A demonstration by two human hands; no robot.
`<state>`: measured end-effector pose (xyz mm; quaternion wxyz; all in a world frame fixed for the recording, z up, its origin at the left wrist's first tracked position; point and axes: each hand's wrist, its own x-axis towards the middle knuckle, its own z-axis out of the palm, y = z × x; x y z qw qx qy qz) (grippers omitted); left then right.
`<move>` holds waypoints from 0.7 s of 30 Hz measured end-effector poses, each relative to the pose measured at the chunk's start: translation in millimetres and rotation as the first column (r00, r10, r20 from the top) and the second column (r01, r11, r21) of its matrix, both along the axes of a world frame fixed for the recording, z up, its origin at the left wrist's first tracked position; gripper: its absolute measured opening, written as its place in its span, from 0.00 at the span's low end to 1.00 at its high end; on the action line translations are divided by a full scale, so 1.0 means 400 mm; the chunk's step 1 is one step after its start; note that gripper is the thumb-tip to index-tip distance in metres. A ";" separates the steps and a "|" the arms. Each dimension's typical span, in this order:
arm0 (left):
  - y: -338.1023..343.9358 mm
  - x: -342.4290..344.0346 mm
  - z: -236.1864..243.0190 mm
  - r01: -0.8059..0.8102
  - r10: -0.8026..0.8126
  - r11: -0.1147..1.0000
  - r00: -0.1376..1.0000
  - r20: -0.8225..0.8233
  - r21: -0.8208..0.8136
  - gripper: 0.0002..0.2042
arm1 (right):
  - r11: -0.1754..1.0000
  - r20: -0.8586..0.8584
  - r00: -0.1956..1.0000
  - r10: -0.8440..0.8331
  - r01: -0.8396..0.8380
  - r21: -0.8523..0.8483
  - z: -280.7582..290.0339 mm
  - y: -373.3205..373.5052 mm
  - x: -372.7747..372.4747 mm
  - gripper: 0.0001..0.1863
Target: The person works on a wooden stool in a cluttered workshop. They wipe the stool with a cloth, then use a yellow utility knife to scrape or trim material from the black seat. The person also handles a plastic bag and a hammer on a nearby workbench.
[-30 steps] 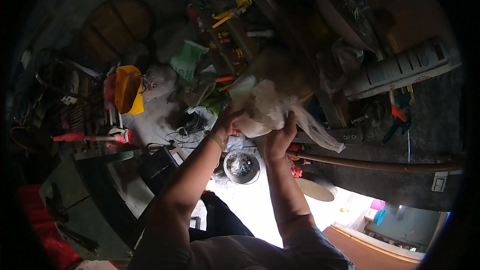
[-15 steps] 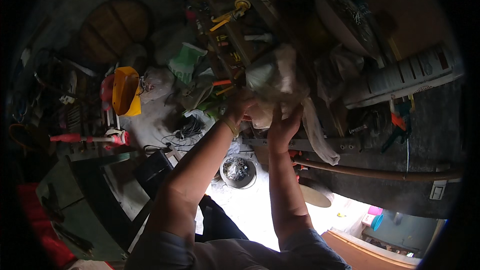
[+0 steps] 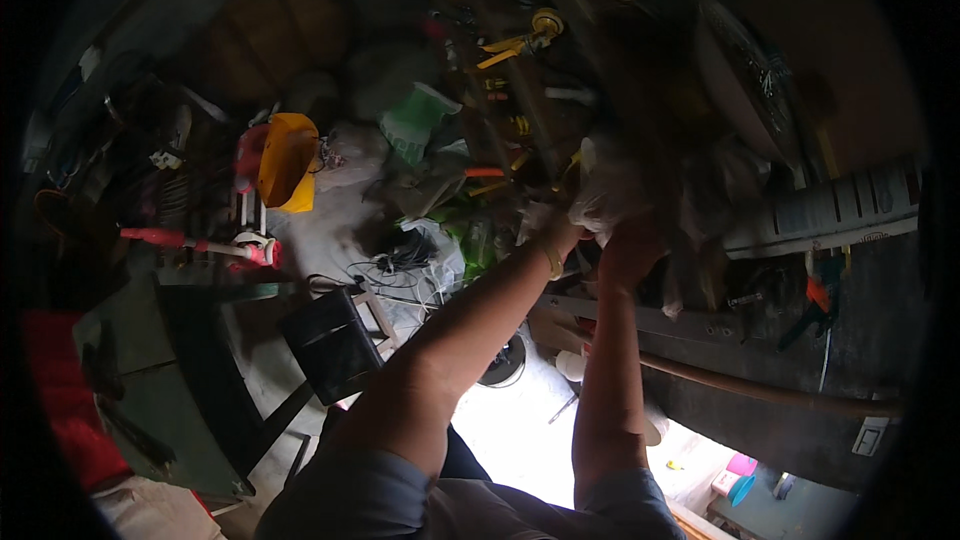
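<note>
A pale, crumpled plastic bag (image 3: 612,192) is bunched up in front of me, dim and a little blurred. My left hand (image 3: 566,232) is closed on its near left side; a yellowish band circles that wrist. On the bag's lower right, my right hand (image 3: 630,252) is closed too, with most of its fingers hidden by shadow and by the hand itself. What the bag contains cannot be made out. Just left of the bag, an orange-handled item (image 3: 484,172) and several yellow-handled tools lie on a dark shelf.
A yellow scoop-like container (image 3: 287,162) and a green bag (image 3: 415,125) are to the left. A black seat (image 3: 330,345) stands near my left arm. On the right, a brown pipe (image 3: 740,383) runs along the dark wall below a long, patterned white box (image 3: 830,220). Cables (image 3: 395,262) lie on the floor.
The view has swung, shifting the surroundings rightward in the picture. Both hands have moved to the right with the plastic bag, which now looks more gathered and less spread out.
</note>
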<state>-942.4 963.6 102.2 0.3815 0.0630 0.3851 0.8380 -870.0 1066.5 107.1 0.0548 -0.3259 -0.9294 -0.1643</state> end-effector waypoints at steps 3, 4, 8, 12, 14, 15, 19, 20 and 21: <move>-0.010 0.013 -0.026 0.045 -0.047 0.997 0.998 -0.036 -0.071 0.19 | 0.876 0.018 0.979 0.205 -0.192 0.443 -0.053 0.070 -0.011 0.18; -0.006 0.016 -0.040 0.058 -0.065 0.989 0.997 -0.046 -0.138 0.19 | 0.899 0.017 0.980 0.200 -0.191 0.394 -0.054 0.087 -0.033 0.17; -0.034 0.051 -0.019 0.125 -0.134 0.988 0.985 -0.112 -0.086 0.20 | 0.830 -0.193 0.883 0.427 -0.299 0.471 -0.076 0.190 -0.051 0.14; -0.158 0.140 0.001 0.111 -0.111 0.969 0.994 0.012 -0.221 0.33 | 0.960 -0.055 0.967 0.250 -0.240 0.145 -0.029 0.097 -0.049 0.17; -0.223 0.179 -0.007 0.127 -0.127 0.947 0.992 0.019 -0.296 0.33 | 0.980 -0.279 0.944 0.176 -0.194 -0.036 -0.012 0.025 -0.030 0.26; -0.244 0.207 -0.034 0.081 -0.070 0.941 0.997 0.045 -0.328 0.32 | 0.976 -0.473 0.866 0.163 -0.211 -0.049 -0.017 -0.009 -0.013 0.28; -0.369 0.249 -0.063 0.105 -0.087 0.943 0.994 0.071 -0.316 0.31 | 0.940 -0.463 0.871 0.165 -0.281 -0.193 0.077 -0.074 0.040 0.32; -0.408 0.250 -0.039 0.111 -0.099 0.936 0.994 0.053 -0.334 0.32 | 0.919 -0.513 0.825 0.240 -0.363 -0.155 0.087 -0.096 0.054 0.31; -0.445 0.255 -0.012 0.113 -0.107 0.929 0.994 0.038 -0.353 0.32 | 0.908 -0.512 0.799 0.315 -0.410 -0.082 0.084 -0.119 0.067 0.30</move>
